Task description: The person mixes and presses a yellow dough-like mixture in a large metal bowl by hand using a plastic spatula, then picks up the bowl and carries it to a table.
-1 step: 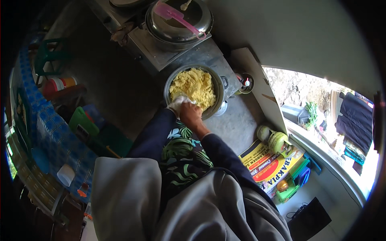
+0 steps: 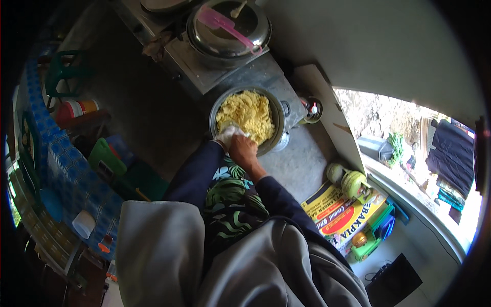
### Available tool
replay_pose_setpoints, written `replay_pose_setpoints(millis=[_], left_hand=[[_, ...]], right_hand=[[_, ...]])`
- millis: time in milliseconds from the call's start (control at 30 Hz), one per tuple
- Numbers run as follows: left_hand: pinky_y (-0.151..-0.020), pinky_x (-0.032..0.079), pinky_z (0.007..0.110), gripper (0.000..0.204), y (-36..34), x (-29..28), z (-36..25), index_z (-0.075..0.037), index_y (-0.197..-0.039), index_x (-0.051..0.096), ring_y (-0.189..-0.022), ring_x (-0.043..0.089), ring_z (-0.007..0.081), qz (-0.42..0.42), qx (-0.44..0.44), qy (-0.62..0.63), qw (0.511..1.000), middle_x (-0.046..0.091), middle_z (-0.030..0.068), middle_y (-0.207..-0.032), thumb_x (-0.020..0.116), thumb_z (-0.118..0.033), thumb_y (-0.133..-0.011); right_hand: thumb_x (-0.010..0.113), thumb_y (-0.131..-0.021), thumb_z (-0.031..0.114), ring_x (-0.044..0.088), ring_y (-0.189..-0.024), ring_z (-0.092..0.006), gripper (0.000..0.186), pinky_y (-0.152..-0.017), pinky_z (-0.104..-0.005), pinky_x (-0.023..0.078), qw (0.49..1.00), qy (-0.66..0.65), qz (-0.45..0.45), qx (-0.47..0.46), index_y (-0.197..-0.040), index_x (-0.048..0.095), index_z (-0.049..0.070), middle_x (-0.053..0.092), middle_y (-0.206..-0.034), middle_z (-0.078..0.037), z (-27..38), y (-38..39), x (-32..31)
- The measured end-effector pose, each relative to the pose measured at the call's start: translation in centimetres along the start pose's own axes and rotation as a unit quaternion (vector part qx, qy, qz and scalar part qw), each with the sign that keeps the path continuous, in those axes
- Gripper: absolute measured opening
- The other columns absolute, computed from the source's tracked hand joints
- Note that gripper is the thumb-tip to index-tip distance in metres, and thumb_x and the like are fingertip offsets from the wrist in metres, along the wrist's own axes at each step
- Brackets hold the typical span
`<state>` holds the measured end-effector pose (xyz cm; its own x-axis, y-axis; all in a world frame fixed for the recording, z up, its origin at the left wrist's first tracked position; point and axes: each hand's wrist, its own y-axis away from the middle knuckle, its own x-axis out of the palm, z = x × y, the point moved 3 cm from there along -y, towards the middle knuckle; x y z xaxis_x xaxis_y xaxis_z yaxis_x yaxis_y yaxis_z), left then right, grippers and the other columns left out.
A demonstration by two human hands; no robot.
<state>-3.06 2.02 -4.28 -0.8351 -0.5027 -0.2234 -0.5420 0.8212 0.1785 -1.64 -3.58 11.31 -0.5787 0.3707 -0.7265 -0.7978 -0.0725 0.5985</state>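
Observation:
A metal pot [image 2: 280, 124] of crumbly yellow mash [image 2: 248, 110] stands at the near end of a steel stove top [image 2: 232, 77]. At its near rim, my left hand [image 2: 227, 135] is closed and covered by white material, reaching into the mash; what it grips is hidden. My right hand [image 2: 243, 151] is closed right beside and partly over the left one, its grip also hidden. Beyond the pot sits a large lidded pot [image 2: 217, 46] with a pink spatula [image 2: 225, 25] lying on the lid.
A blue checked table [image 2: 82, 189] runs along the left, with a green stool [image 2: 64, 77] behind it. On the right are a leaning board [image 2: 327, 117], two green gas cylinders [image 2: 353, 184], a yellow printed banner [image 2: 337, 215] and a low window ledge [image 2: 409, 199].

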Motion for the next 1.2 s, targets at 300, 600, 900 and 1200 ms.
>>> replay_pose_setpoints(millis=[300,600,900,1200], left_hand=[[-0.074,0.048,0.027,0.028,-1.3,0.1,-1.2,-0.002,-0.099,0.058,-0.080,0.059,0.0190,-0.264,-0.148,0.585,0.753,0.062,0.0064,-0.090,0.043,-0.025,-0.091],[-0.097,0.035,0.032,0.047,0.9,-4.0,6.7,-0.004,-0.110,0.053,-0.105,0.051,0.0235,-0.094,-0.227,0.641,0.727,0.057,0.0111,-0.109,0.029,-0.041,-0.095],[-0.077,0.045,0.029,0.019,-1.5,-0.6,-0.9,-0.005,-0.096,0.055,-0.086,0.056,0.0164,-0.270,-0.131,0.485,0.821,0.059,0.0066,-0.092,0.041,-0.017,-0.092],[-0.080,0.042,0.034,0.036,1.1,0.0,3.3,-0.008,-0.094,0.058,-0.082,0.054,0.0195,-0.204,-0.268,0.544,0.768,0.059,0.0073,-0.087,0.033,-0.034,-0.093]], right_hand=[[0.049,-0.078,0.012,0.064,-0.074,-0.0316,0.029,-0.058,-0.0429,0.050,0.981,0.125,0.098,-0.111,-0.106,0.055,0.010,0.064,-0.086,-0.016,0.6,1.9,-6.6],[0.050,-0.080,0.016,0.065,-0.076,-0.0316,0.028,-0.061,-0.0417,0.051,0.994,0.087,-0.005,-0.070,-0.106,0.053,0.003,0.064,-0.085,-0.016,4.0,-3.1,-0.8],[0.049,-0.082,0.018,0.066,-0.076,-0.0282,0.026,-0.061,-0.0401,0.052,0.983,0.143,0.059,-0.100,-0.102,0.059,0.005,0.066,-0.082,-0.012,0.4,-0.7,-5.0],[0.049,-0.077,0.015,0.064,-0.069,-0.0327,0.029,-0.059,-0.0437,0.050,0.999,0.000,-0.029,0.019,-0.103,0.059,0.005,0.064,-0.078,-0.018,0.7,-0.2,1.4]])
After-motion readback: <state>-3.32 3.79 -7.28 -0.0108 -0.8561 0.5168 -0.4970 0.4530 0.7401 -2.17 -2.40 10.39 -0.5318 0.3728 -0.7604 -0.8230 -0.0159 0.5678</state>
